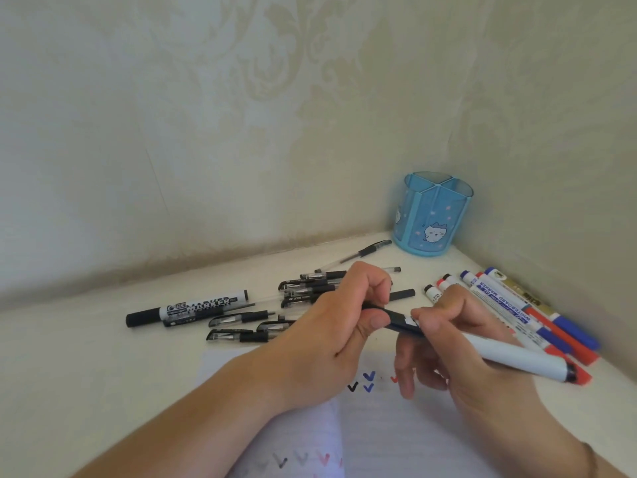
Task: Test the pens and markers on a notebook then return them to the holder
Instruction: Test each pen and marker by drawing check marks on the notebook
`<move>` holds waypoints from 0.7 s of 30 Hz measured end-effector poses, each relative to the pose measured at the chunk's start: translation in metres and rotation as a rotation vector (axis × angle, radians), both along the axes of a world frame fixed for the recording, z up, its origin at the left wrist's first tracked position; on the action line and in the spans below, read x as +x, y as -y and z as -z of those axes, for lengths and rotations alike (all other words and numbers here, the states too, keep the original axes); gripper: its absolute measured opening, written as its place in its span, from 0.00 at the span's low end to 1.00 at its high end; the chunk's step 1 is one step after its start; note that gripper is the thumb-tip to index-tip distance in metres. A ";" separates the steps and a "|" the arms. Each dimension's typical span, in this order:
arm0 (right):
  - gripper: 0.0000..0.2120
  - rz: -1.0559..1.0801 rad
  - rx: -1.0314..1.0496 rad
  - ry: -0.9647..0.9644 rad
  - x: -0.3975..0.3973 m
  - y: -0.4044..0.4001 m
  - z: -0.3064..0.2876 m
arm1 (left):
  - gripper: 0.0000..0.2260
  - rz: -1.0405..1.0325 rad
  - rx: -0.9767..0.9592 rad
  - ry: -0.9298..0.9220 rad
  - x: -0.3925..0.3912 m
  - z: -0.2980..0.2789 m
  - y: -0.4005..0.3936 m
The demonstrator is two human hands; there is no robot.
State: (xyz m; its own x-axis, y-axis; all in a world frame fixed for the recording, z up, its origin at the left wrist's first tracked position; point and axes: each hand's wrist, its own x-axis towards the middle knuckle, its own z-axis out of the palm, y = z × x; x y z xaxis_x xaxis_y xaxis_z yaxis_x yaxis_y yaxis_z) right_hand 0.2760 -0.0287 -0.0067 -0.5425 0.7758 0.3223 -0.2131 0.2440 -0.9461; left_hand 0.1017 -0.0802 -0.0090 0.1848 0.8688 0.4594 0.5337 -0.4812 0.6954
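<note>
The worktop (86,357) is pale and runs into a corner between two patterned walls (206,115). On it, at the near edge, lies the open notebook (379,439), its lined pages bearing small tick marks in black, blue and red. In the far right corner stands the blue holder (432,215), upright, with divided compartments and a cartoon figure on its side.

Above the notebook both hands meet on one whiteboard marker (510,357), white-bodied with a red end pointing toward the right edge. The right hand (458,343) has its grip clamped on the marker's barrel, thumb and forefinger pinching near the dark front end, the other fingers curled beneath. The left hand (331,326) has its grip closed on the dark cap (393,317) at that front end, thumb underneath and fingers curled over it; whether the cap is seated or partly off I cannot tell.

Along the right edge lie more whiteboard markers (499,301) side by side, with blue, red and black caps. Toward the far edge, left of the hands, lies a black marker (188,308), and near it a loose cluster of black gel pens (248,326). One gel pen (362,252) lies alone just beside the holder.
</note>
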 end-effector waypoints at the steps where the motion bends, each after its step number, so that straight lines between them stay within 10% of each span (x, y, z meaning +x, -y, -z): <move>1: 0.13 0.006 0.020 0.018 0.000 -0.001 0.001 | 0.08 0.001 -0.012 0.001 0.000 0.001 0.000; 8: 0.08 0.042 0.115 0.177 0.001 -0.015 -0.009 | 0.03 -0.037 -0.059 -0.058 -0.007 0.001 -0.020; 21: 0.09 0.310 0.197 0.436 0.009 -0.012 -0.021 | 0.26 -0.241 0.009 -0.691 -0.009 -0.028 -0.057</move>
